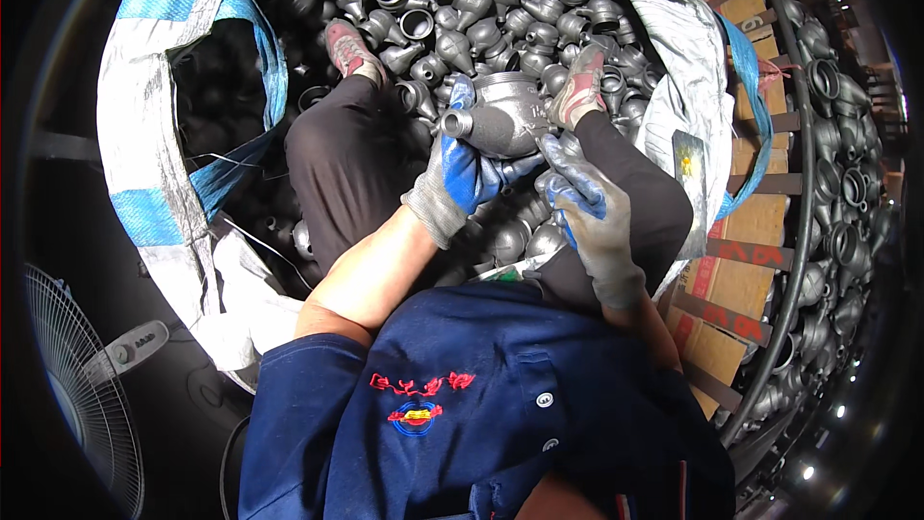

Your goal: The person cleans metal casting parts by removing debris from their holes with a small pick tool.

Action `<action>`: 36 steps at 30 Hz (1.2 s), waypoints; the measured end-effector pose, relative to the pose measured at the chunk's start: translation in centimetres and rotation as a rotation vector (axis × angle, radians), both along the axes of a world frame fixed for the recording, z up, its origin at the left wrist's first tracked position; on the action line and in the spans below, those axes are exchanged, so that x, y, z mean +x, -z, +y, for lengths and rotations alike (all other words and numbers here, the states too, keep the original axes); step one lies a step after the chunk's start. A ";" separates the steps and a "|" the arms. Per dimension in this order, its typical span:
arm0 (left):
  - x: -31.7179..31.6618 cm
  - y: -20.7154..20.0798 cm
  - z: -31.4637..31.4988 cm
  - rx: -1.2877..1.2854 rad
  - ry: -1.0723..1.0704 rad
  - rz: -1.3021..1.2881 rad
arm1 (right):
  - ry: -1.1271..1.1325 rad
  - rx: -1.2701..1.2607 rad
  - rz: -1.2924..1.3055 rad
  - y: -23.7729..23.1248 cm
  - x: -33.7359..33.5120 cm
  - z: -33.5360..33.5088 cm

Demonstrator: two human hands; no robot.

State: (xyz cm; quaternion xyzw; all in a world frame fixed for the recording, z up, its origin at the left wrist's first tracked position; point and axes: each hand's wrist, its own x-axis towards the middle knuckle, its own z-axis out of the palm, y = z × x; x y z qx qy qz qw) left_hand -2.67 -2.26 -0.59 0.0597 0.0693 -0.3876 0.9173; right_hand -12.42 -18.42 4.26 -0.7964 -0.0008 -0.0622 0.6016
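The blue-and-grey gloved left hand closes round a bulbous grey metal casting above a heap of similar castings, seemingly for close work calling next for steadiness; the half-curled, likewise gloved right hand's hold I cannot tell.

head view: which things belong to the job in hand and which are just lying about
In the job:
metal part, in the left hand
right hand, close by
loose parts in the sack

Just around:
fan, at left
outer parts, at right
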 end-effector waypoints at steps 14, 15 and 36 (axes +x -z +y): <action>-0.2 -1.0 -0.1 0.071 -0.051 0.052 | 0.014 -0.607 -0.128 -1.4 0.0 -0.7; -0.2 -1.1 -0.1 0.046 -0.050 0.063 | 0.011 -0.607 -0.139 -1.5 0.0 -0.7; 0.0 -0.3 0.0 0.111 -0.099 0.005 | -0.040 -0.309 0.035 -1.1 -0.8 -1.3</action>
